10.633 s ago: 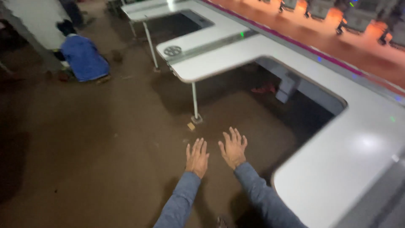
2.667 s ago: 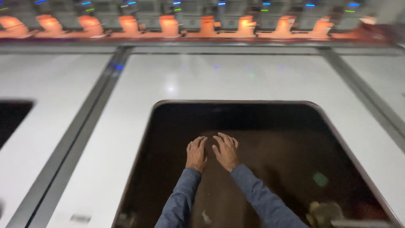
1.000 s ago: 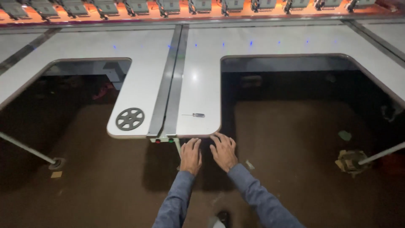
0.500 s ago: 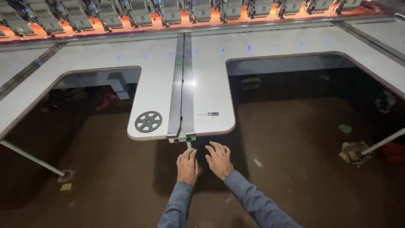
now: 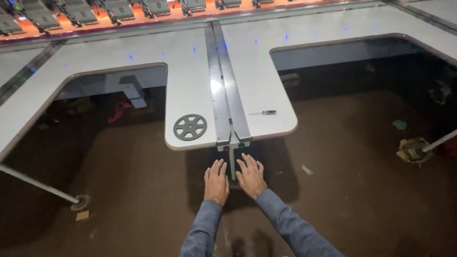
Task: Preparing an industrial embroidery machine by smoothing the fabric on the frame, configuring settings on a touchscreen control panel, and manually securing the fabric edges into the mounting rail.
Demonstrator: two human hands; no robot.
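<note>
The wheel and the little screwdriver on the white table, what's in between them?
Between the grey spoked wheel and the screwdriver, the head view shows a grey metal rail running down the white table, bare tabletop either side.

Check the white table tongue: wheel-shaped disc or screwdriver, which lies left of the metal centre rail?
The grey spoked disc. It lies flat left of the rail, near the table's front edge; the small screwdriver lies right of the rail.
</note>
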